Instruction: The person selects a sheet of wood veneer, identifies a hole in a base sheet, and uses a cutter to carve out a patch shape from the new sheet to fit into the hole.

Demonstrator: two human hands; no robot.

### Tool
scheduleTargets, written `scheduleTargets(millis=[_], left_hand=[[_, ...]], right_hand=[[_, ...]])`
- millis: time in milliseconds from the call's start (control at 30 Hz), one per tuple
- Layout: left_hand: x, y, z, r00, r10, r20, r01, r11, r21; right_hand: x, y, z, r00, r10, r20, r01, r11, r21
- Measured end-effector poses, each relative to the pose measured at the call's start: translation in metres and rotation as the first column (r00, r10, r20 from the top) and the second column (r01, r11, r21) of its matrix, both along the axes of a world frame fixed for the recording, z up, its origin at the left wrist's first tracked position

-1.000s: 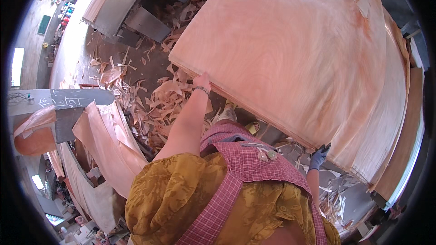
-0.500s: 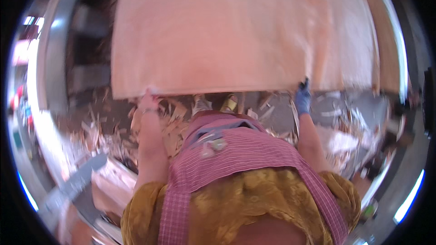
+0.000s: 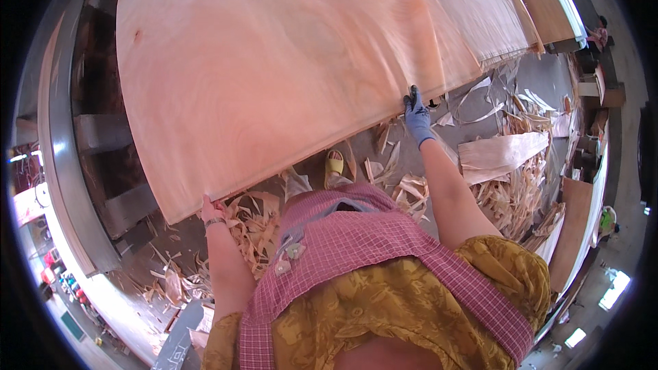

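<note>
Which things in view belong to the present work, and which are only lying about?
In the work:
large wood sheet
bare left hand, at its near edge
gloved right hand, at the same edge

Lying about:
curled wood scraps
broad pale wood strip, on the right

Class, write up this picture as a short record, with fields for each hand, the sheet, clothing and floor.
Left hand: bare, touching the wood sheet's near edge by its left corner; underside grip hidden
Right hand: in a blue-grey glove with dark fingertips, touching the same edge farther right; underside grip hidden
Sheet: thin, pale pinkish, broad
Clothing: pink checked apron, mustard top, yellow slipper
Floor: wood scraps scattered about
</note>
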State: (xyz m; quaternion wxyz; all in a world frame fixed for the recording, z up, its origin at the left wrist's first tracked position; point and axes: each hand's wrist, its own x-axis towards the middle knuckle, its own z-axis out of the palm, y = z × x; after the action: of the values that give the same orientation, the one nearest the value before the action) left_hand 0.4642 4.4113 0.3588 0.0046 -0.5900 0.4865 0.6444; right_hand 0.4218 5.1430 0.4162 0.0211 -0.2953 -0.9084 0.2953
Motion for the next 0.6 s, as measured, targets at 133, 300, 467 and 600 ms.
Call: scheduleTargets(millis=[133,300,467,600], left_hand=[[0.007,-0.006,0.018,0.991,-0.131,0.018,0.131,0.991,0.020],[-0.006,0.123,0.099,0.766,-0.282,0.577,0.596,-0.022,-0.802],[-0.037,0.193,0.138,0.299,-0.547,0.782,0.783,-0.329,-0.529],[-0.056,0.192,0.143,0.212,-0.631,0.746,0.878,-0.212,-0.429]], right_hand=[[0.008,-0.010,0.014,0.999,-0.035,-0.027,0.035,0.999,0.013],[0.067,0.015,0.035,0.993,-0.118,0.030,0.117,0.992,0.034],[0.116,0.072,0.026,0.971,-0.238,-0.015,0.238,0.970,0.046],[0.183,0.133,0.035,0.956,-0.281,-0.084,0.290,0.950,0.120]])
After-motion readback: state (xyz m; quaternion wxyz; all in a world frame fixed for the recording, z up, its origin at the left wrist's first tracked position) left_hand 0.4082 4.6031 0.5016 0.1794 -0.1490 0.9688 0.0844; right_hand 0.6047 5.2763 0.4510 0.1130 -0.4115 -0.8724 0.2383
